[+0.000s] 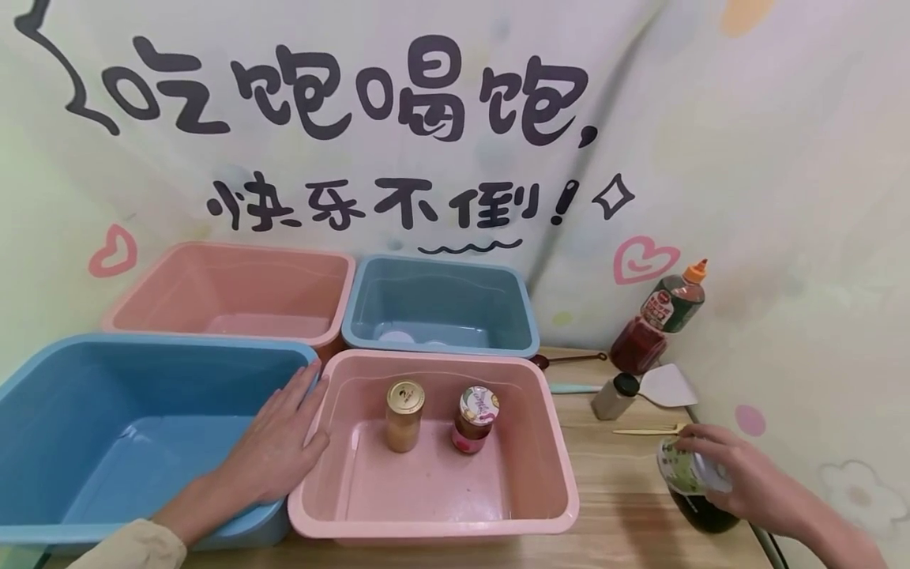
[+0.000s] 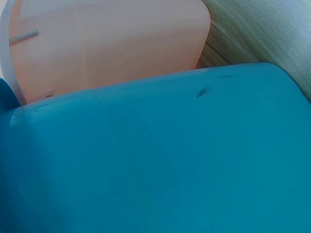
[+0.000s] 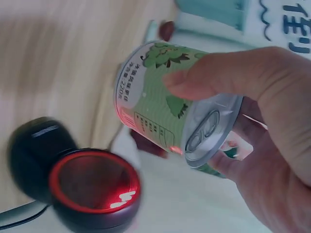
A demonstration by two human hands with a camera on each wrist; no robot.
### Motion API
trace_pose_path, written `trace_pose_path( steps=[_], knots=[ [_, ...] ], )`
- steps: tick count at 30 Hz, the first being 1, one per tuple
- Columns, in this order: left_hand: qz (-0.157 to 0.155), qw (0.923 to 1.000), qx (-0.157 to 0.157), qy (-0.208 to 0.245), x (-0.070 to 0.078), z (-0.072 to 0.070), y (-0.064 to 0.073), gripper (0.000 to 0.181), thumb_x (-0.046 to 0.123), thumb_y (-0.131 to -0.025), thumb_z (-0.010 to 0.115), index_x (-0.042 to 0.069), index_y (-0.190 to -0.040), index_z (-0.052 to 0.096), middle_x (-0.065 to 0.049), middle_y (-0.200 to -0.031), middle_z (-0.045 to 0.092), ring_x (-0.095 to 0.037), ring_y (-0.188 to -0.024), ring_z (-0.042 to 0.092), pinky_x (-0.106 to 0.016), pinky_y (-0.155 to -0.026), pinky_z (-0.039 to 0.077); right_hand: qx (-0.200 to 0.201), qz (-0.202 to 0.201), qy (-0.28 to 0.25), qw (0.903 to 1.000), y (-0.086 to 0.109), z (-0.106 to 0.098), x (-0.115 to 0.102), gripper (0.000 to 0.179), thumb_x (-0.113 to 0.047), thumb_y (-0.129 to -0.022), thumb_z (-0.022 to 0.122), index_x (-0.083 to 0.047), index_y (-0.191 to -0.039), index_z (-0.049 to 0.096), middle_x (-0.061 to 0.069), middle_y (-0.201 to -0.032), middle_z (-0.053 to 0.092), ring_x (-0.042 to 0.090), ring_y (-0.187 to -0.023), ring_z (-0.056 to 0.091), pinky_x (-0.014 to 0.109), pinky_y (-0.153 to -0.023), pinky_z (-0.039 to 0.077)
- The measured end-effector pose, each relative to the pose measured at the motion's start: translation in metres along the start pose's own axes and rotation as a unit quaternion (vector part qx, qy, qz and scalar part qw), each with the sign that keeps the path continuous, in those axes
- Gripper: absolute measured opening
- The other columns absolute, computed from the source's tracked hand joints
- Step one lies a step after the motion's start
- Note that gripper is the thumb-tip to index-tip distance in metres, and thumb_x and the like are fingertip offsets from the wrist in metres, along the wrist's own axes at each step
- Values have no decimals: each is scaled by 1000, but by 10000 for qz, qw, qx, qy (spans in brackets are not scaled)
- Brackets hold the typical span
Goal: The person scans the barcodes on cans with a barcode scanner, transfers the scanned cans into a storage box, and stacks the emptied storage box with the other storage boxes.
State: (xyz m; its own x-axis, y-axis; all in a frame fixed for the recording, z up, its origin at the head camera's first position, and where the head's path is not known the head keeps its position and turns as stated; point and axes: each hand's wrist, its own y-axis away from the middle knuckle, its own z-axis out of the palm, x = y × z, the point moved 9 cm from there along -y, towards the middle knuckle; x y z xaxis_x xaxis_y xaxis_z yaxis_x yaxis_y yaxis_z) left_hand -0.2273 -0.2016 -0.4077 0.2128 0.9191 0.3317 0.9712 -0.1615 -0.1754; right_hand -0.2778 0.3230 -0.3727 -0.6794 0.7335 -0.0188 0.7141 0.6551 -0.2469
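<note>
My right hand (image 1: 746, 478) grips a green tin can (image 3: 150, 104) with a pull-tab lid, thumb on one side and fingers on the other. The can is tilted at the right end of the table, over a dark round device (image 3: 95, 189) with a red ring. My left hand (image 1: 280, 438) rests with straight fingers on the adjoining rims of the large blue bin (image 1: 163, 341) and the front pink bin (image 1: 441, 525). Inside the pink bin stand a gold-lidded can (image 1: 404, 419) and a small jar (image 1: 475, 423) with a patterned lid. The left wrist view shows no hand.
Behind stand another pink bin (image 1: 235, 284) and a smaller blue bin (image 1: 441, 304). To the right are a red sauce bottle (image 1: 657, 316), a black-capped shaker (image 1: 614, 397), a white spatula (image 1: 668, 386), a brown spoon (image 1: 569, 359) and a gold fork (image 1: 647, 431). A printed cloth hangs behind.
</note>
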Motion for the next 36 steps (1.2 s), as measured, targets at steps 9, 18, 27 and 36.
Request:
trace_pose_path(
  steps=[9,18,27,36],
  knots=[
    [-128,9999,-55,-42,-5,1,5,65,26,-97,55,-2,-153,35,-19,-166,19,-43,-150,22,-68,-113,30,142,-230,-621,9977,-84,-50,-28,68,-4,-56,92,-5,-120,69,22,-125,64,40,-103,65,40,-70,60],
    [-165,9998,-63,-72,-6,2,4,66,25,-96,56,-1,-153,36,-18,-165,20,-42,-150,24,-67,-114,30,-306,-326,-1146,9924,-193,-46,-58,55,-8,-72,84,-8,-124,67,16,-128,65,30,-102,64,37,-73,57],
    [-147,9998,-104,-17,-4,5,1,66,24,-96,56,-1,-153,34,-18,-166,19,-42,-150,23,-66,-114,29,-863,-95,-1830,9793,-278,5,-73,60,-13,-76,83,-6,-131,63,15,-123,68,27,-99,62,41,-81,57],
    [-71,9999,-42,-65,-2,4,-1,66,25,-96,56,0,-153,34,-17,-166,20,-41,-150,24,-66,-113,30,-1666,184,-1727,9706,-321,65,-78,53,-16,-79,81,-5,-128,65,16,-118,66,29,-101,61,39,-81,56]
  ],
)
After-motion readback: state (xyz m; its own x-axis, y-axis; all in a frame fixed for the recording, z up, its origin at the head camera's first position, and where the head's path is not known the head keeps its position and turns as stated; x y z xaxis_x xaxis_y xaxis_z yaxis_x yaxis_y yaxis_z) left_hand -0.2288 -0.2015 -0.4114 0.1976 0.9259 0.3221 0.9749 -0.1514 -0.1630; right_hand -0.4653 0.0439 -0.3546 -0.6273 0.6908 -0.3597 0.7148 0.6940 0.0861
